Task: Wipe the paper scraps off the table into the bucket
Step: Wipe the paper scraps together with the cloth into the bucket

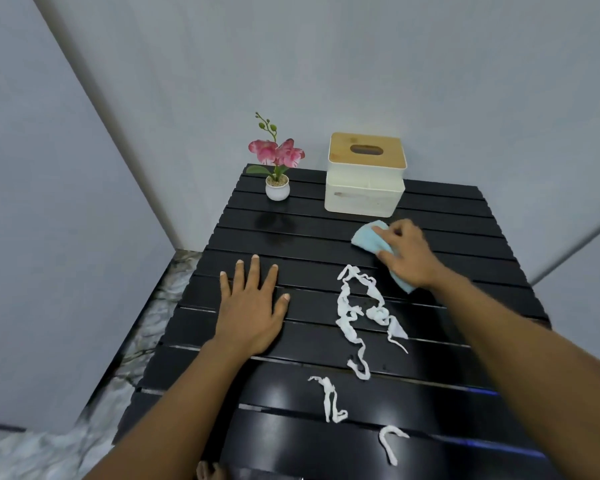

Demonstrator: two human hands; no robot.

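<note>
the task looks barely begun: every paper scrap in view lies on the black slatted table (447,372), and none has been pushed toward an edge that the view shows. the right hand (404,252) presses down on a light blue cloth (366,235), fingers curled over it, on the far right part of the table just near of the white tissue box (364,174) with its wooden lid. the left hand (252,303) lies flat and empty on the left side, fingers spread, apparently steadying the table. the largest tangle of paper scraps (354,317) sits between the two hands, just near and left of the cloth, not yet touched by it. a second twisted strip (329,398) lies nearer, and a small hooked piece (390,443) lies nearest of all, toward the right. a small potted pink orchid (277,164) stands at the far left corner, well apart from the scraps. the bucket is nowhere in view, so which edge the scraps must go over cannot be told from here. judging by this, all the wiping is left: the cloth has to sweep through the big tangle, gather the two nearer pieces, and carry the lot over an edge into the bucket, with the light strips likely to catch in the gaps between slats.
</note>
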